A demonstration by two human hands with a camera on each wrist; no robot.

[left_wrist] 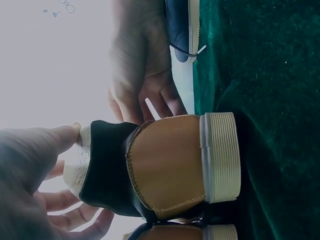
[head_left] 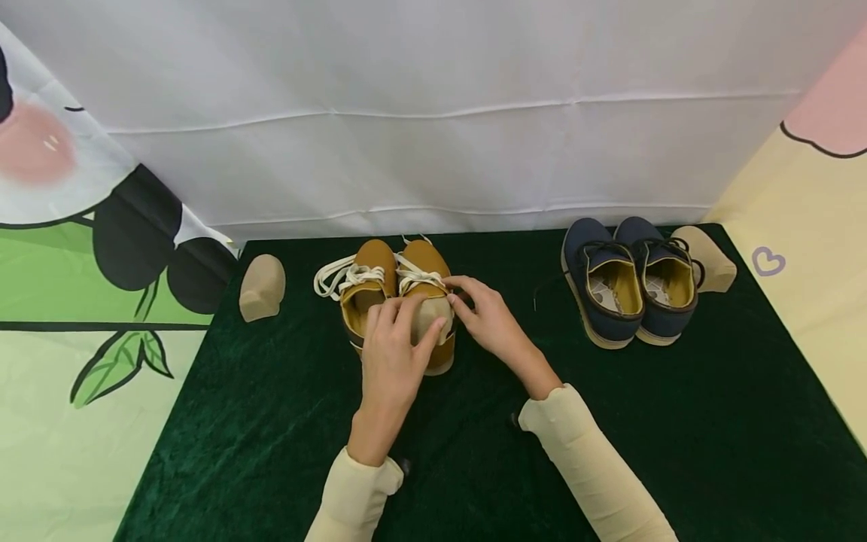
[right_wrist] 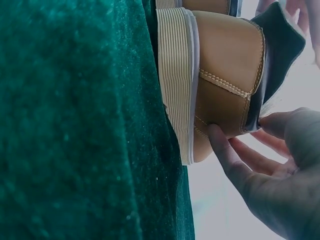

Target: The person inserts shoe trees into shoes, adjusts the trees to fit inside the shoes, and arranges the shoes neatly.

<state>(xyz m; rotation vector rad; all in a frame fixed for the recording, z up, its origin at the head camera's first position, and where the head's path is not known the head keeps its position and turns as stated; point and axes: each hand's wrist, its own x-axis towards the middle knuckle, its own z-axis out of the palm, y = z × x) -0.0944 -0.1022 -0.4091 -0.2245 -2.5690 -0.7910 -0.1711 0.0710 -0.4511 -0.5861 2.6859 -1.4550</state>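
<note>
A pair of tan lace-up shoes with white laces stands toes away on the green cloth. In the right tan shoe (head_left: 442, 358) sits a beige shoe insert (head_left: 428, 316), its end sticking up above the dark heel collar (left_wrist: 111, 167). My left hand (head_left: 394, 350) holds this insert between thumb and fingers. My right hand (head_left: 493, 322) grips the same shoe's right side, thumb at the collar edge and forefinger against the tan upper (right_wrist: 227, 55). Beside it, the left tan shoe (head_left: 369, 293) shows an open mouth, partly hidden by my left hand.
Another beige insert (head_left: 263, 287) lies at the table's far left. At the right stand two navy shoes (head_left: 596, 301) with dark laces, and a further beige insert (head_left: 707, 260) is next to them. A white curtain (head_left: 433, 165) hangs behind the green-covered table (head_left: 271, 452).
</note>
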